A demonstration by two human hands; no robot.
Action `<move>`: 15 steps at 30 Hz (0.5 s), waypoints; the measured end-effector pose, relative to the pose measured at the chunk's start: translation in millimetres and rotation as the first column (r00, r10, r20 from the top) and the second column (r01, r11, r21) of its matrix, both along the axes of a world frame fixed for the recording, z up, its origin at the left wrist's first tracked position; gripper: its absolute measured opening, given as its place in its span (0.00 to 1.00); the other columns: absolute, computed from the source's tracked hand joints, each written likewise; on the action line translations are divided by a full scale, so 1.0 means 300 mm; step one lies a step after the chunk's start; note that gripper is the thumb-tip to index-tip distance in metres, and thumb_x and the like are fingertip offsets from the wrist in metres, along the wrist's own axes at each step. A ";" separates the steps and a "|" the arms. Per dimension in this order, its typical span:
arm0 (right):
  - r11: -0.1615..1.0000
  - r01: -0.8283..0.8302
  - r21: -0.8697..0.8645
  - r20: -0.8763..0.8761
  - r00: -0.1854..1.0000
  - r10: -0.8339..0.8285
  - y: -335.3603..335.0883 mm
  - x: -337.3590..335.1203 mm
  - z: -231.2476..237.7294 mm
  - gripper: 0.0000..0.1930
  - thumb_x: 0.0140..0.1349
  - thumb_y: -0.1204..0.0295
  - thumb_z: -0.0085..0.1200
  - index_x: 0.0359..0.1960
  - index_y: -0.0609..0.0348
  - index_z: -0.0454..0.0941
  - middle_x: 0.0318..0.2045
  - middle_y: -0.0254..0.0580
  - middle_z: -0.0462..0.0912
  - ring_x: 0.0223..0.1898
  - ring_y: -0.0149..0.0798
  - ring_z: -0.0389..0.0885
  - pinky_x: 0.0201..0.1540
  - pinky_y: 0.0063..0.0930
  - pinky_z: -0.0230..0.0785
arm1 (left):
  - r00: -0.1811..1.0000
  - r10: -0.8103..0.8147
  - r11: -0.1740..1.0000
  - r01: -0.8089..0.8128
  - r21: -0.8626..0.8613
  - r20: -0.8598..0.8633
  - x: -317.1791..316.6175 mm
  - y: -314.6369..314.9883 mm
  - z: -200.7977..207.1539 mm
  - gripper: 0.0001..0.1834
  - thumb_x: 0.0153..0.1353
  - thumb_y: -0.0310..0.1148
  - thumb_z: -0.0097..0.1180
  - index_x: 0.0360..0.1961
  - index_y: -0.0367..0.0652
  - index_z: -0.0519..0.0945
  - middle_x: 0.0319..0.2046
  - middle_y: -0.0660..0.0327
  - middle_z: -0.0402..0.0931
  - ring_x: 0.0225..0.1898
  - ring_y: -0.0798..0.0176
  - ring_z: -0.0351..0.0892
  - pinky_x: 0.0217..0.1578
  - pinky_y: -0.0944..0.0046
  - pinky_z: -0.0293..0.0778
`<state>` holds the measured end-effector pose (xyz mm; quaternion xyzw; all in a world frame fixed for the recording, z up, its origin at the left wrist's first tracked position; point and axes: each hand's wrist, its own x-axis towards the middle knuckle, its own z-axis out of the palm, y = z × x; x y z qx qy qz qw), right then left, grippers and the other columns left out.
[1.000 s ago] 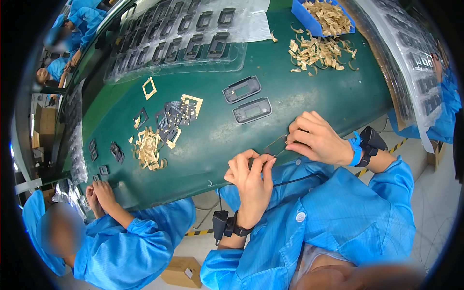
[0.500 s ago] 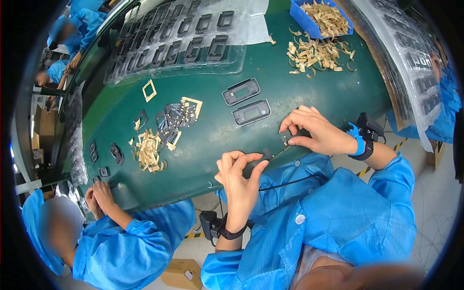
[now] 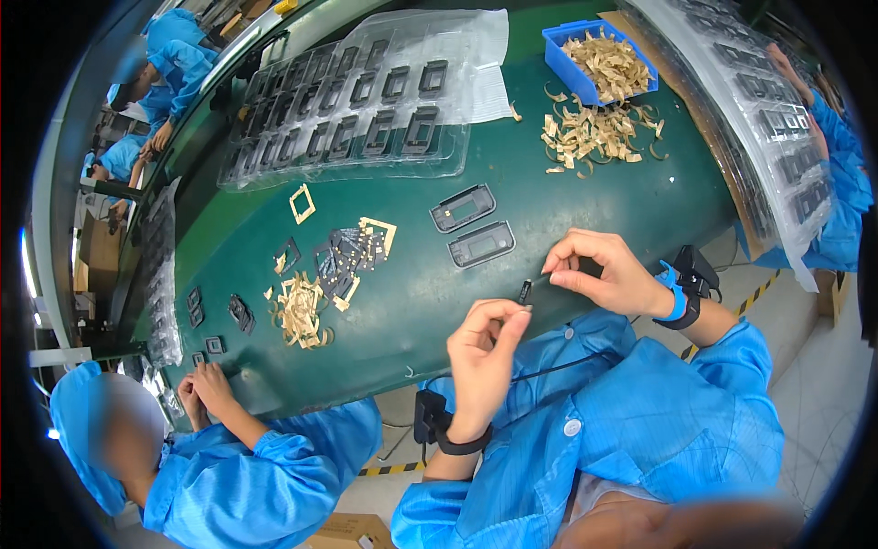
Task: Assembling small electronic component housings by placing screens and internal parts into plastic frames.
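Observation:
Between the thumb and forefinger of my left hand (image 3: pixel 483 359) is a small dark strip-like piece (image 3: pixel 526 291), held upright just off the front edge of the table. My right hand (image 3: pixel 604 274) is beside it on the right, thumb and forefinger closed in a pinch. Whatever those fingertips hold is too small to make out. Beyond my hands, two grey plastic frames lie side by side on the green table: the farther frame (image 3: pixel 446 217) and the nearer frame (image 3: pixel 465 254), each with a rectangular recess.
Left of the frames lie a pile of dark flat pieces (image 3: pixel 343 261) and curled tan strips (image 3: pixel 297 311). A blue bin (image 3: pixel 572 73) of tan strips stands at the back, loose strips (image 3: pixel 594 137) before it. Clear trays (image 3: pixel 393 165) hold black frames. A co-worker's hands (image 3: pixel 210 389) work at left.
My hands have come apart a little, and the dark piece in my left hand now stands upright. The small dark piece with gold spots at my right fingertips no longer shows there.

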<state>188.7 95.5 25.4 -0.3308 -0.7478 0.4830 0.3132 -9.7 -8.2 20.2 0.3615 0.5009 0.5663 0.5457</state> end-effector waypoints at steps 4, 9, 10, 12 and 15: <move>0.998 -0.024 0.055 -0.095 0.995 0.029 -0.005 -0.040 0.025 0.05 0.64 0.76 0.62 0.39 0.62 0.82 0.32 0.38 0.82 0.32 0.32 0.79 0.36 0.27 0.71 | 0.933 -0.052 0.984 0.110 -0.143 0.357 -0.054 0.000 0.001 0.08 0.69 0.33 0.62 0.42 0.40 0.81 0.39 0.62 0.80 0.38 0.70 0.75 0.41 0.67 0.70; 0.987 -0.087 0.135 -0.056 0.994 0.095 0.019 -0.069 0.051 0.05 0.64 0.76 0.62 0.39 0.62 0.81 0.34 0.40 0.82 0.35 0.38 0.80 0.38 0.32 0.73 | 0.800 -0.115 0.967 0.227 -0.119 0.589 -0.062 0.000 -0.013 0.09 0.69 0.32 0.61 0.45 0.39 0.82 0.38 0.62 0.82 0.36 0.71 0.72 0.41 0.70 0.69; 0.979 -0.116 0.166 -0.045 0.991 0.125 0.023 -0.073 0.050 0.05 0.63 0.76 0.62 0.39 0.61 0.80 0.34 0.40 0.81 0.36 0.40 0.80 0.39 0.33 0.73 | 0.800 -0.113 0.967 0.224 -0.119 0.589 -0.063 -0.002 -0.013 0.09 0.69 0.32 0.61 0.45 0.39 0.82 0.38 0.62 0.82 0.36 0.71 0.72 0.41 0.70 0.69; 0.969 -0.147 0.197 -0.032 0.987 0.157 0.028 -0.075 0.052 0.06 0.63 0.76 0.62 0.39 0.61 0.80 0.34 0.41 0.81 0.37 0.43 0.80 0.40 0.34 0.73 | 0.785 -0.152 0.965 0.251 -0.083 0.601 -0.065 -0.005 -0.015 0.08 0.69 0.31 0.61 0.45 0.39 0.82 0.38 0.62 0.82 0.35 0.71 0.72 0.41 0.70 0.69; 0.946 -0.221 0.236 -0.005 0.973 0.229 0.033 -0.076 0.050 0.06 0.63 0.75 0.61 0.38 0.60 0.78 0.34 0.42 0.79 0.38 0.45 0.79 0.41 0.36 0.72 | 0.780 -0.167 0.962 0.264 -0.075 0.604 -0.070 -0.006 -0.029 0.08 0.69 0.31 0.61 0.45 0.38 0.82 0.38 0.62 0.82 0.35 0.70 0.73 0.40 0.69 0.69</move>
